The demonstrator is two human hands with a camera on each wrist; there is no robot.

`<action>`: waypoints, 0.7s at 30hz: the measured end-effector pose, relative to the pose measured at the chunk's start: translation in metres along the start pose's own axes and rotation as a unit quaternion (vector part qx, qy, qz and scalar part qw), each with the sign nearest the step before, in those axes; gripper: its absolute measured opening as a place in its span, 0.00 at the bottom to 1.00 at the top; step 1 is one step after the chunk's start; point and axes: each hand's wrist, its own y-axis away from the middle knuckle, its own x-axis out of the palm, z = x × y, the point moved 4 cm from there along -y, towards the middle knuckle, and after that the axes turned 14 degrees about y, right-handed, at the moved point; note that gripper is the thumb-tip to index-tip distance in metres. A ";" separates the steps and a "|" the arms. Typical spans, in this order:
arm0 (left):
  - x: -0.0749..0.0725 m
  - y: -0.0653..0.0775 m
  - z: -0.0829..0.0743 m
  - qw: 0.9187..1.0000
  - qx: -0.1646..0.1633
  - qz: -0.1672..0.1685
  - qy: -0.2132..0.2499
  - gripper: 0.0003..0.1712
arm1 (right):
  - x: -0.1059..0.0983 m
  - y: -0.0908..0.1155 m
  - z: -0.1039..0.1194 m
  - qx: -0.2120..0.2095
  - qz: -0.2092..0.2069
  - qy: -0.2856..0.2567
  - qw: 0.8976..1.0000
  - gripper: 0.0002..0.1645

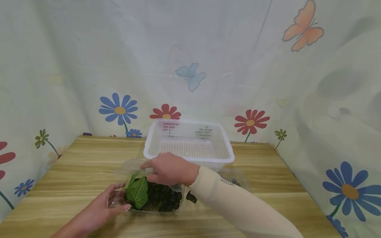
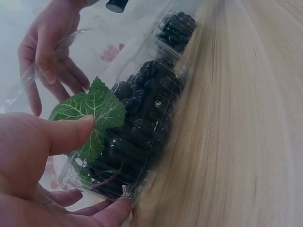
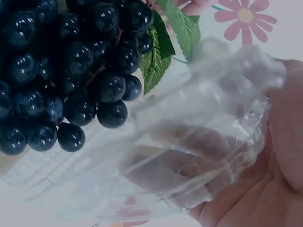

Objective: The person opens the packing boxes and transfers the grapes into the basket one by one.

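Note:
A clear plastic clamshell box [image 1: 178,207] holds a bunch of dark grapes [image 1: 165,198]. A green leaf [image 1: 138,193] lies over the grapes at the box's left end. My left hand [image 1: 104,205] grips that end, thumb near the leaf and fingers against the wall. My right hand [image 1: 171,168] reaches over the box at its raised clear lid [image 1: 134,163]. In the right wrist view, its extended fingers [image 3: 170,165] show through the blurred lid [image 3: 199,109]. They touch the plastic; the thumb's contact is unclear.
Behind the box stands a white perforated basket [image 1: 189,159]. A second clear box [image 1: 242,178] with dark fruit sits to the right, partly behind my sleeve. A small black object [image 1: 191,197] shows below my right wrist. A floral curtain [image 1: 190,39] surrounds the wooden table [image 1: 59,178].

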 end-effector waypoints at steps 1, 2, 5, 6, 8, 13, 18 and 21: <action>0.000 0.000 0.000 1.000 -0.001 0.002 0.001 0.52 | -0.001 0.000 -0.002 0.005 0.000 -0.004 1.000 0.25; 0.000 0.000 -0.001 1.000 -0.002 0.004 0.001 0.52 | -0.002 0.001 -0.003 0.010 0.001 -0.008 1.000 0.25; 0.000 0.000 -0.002 1.000 -0.004 0.009 0.001 0.52 | -0.005 0.003 -0.008 0.022 0.003 -0.029 0.999 0.26; 0.000 0.000 -0.003 1.000 -0.004 0.010 -0.001 0.52 | -0.006 0.004 -0.010 0.026 0.004 -0.037 0.999 0.27; 0.000 0.001 -0.003 1.000 -0.005 0.010 -0.006 0.52 | -0.006 0.005 -0.013 0.030 0.008 -0.051 0.998 0.28; -0.001 0.001 -0.002 1.000 -0.005 0.008 -0.011 0.52 | -0.004 0.006 -0.020 0.039 0.020 -0.084 0.995 0.30; -0.003 0.001 0.000 1.000 -0.018 0.007 0.005 0.49 | -0.003 0.008 -0.028 0.064 0.032 -0.126 0.990 0.31; -0.004 0.002 0.001 1.000 -0.017 0.006 0.011 0.47 | -0.003 0.009 -0.031 0.066 0.033 -0.142 0.987 0.30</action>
